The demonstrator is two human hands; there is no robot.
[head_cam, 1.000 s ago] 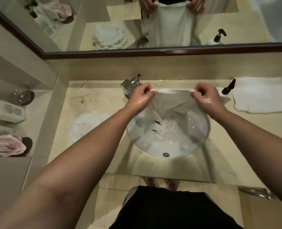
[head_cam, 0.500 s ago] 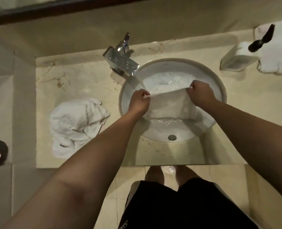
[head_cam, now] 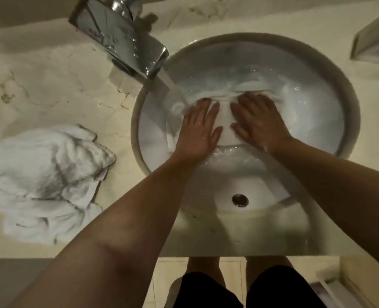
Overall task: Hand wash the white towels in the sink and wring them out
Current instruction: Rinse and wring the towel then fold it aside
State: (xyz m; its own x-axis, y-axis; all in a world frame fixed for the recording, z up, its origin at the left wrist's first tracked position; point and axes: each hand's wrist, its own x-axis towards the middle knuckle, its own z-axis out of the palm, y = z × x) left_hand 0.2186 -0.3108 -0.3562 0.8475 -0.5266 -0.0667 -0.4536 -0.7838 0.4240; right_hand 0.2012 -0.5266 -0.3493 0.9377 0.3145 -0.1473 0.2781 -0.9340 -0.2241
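A white towel (head_cam: 225, 127) lies submerged in the water-filled round sink (head_cam: 353, 112). My left hand (head_cam: 198, 130) and my right hand (head_cam: 258, 122) lie side by side on top of it, fingers straight and spread, pressing it down under the water. Only a strip of the towel shows between and beyond my fingers. A second white towel (head_cam: 44, 181) lies crumpled in a heap on the marble counter to the left of the sink.
A chrome faucet (head_cam: 119, 38) juts over the sink's upper left rim. The overflow hole (head_cam: 240, 200) sits on the near wall of the basin. A pale box-like item (head_cam: 375, 45) stands at the upper right. Counter's front edge (head_cam: 228, 252) runs below the sink.
My hands let go of the towel's top edge, lowered it into the water and now press flat on it. The camera has moved closer and tilted further down.
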